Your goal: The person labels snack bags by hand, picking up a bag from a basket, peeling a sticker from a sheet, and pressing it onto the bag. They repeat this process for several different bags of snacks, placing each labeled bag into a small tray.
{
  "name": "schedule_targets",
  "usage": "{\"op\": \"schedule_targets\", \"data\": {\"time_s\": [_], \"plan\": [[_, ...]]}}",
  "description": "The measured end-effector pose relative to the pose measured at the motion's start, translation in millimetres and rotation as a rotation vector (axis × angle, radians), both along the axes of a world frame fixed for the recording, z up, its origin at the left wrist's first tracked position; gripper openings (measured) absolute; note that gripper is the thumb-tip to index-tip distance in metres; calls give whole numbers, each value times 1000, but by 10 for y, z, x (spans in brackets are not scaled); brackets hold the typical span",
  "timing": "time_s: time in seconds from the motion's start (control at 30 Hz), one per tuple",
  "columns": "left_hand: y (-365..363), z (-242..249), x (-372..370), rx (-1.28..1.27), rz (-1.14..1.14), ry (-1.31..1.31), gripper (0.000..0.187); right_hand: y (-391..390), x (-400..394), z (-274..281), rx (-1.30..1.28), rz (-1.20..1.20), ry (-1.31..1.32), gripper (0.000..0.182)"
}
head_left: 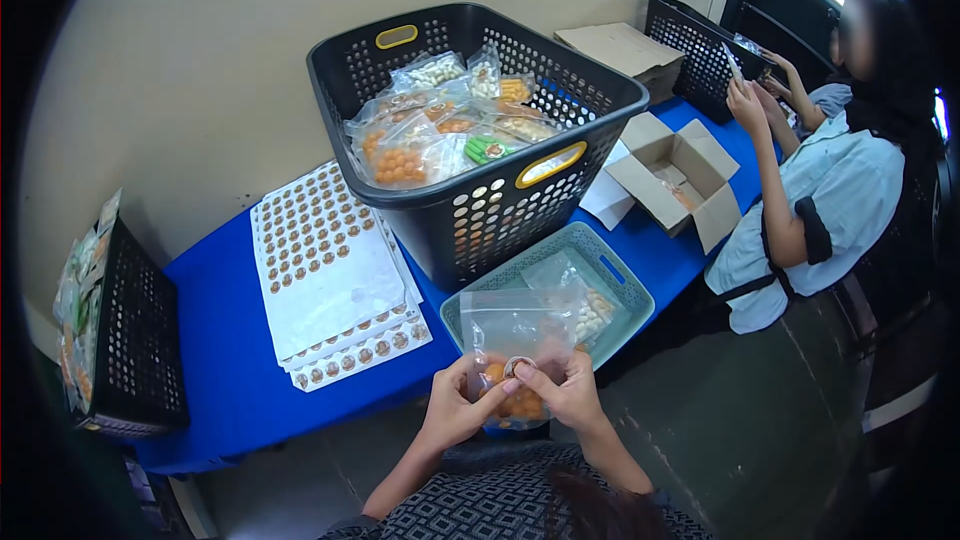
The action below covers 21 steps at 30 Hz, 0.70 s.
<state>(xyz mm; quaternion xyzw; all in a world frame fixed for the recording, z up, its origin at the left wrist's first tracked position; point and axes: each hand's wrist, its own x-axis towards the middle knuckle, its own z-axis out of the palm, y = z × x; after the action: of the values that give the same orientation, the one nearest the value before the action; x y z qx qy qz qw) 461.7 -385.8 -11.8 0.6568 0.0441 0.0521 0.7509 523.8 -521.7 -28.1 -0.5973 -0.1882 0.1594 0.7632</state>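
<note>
Both hands hold one clear zip bag (520,325) with orange balls inside, just over the near edge of a green tray. My left hand (458,405) grips the bag's left side, its thumb on the front. My right hand (562,388) grips the right side, its thumb at a round sticker (517,367) on the bag's front. In the green tray (640,305) lies a bag of whitish pieces (592,315). Sheets of round stickers (335,295) are stacked on the blue table, left of the tray.
A large black basket (470,202) full of filled bags stands behind the tray. Another black basket (130,340) is at the far left. An open cardboard box (655,155), flat cardboard (620,48) and a third basket (690,45) stand rightward, near a co-worker (835,180) and another person.
</note>
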Motion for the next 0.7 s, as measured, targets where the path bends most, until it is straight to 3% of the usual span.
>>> {"op": "schedule_targets", "data": {"time_s": [0.27,0.37,0.43,0.6,0.67,0.7], "plan": [[-36,-26,-30,31,25,-17,18,-25,-32,-32,11,-15,-64,9],[-52,-71,-27,-11,52,-50,17,-4,-32,80,134,28,-32,12],[-55,-83,-37,24,56,-31,17,-12,-23,118,75,17,61,13],[-81,-56,-57,88,77,-90,15,-95,44,96,9,92,-44,14],[-2,-40,-56,257,-21,-31,15,-114,51,68,-44,107,-84,14],[-22,-9,-42,158,0,-17,18,-113,51,39,-46,137,-80,16]]}}
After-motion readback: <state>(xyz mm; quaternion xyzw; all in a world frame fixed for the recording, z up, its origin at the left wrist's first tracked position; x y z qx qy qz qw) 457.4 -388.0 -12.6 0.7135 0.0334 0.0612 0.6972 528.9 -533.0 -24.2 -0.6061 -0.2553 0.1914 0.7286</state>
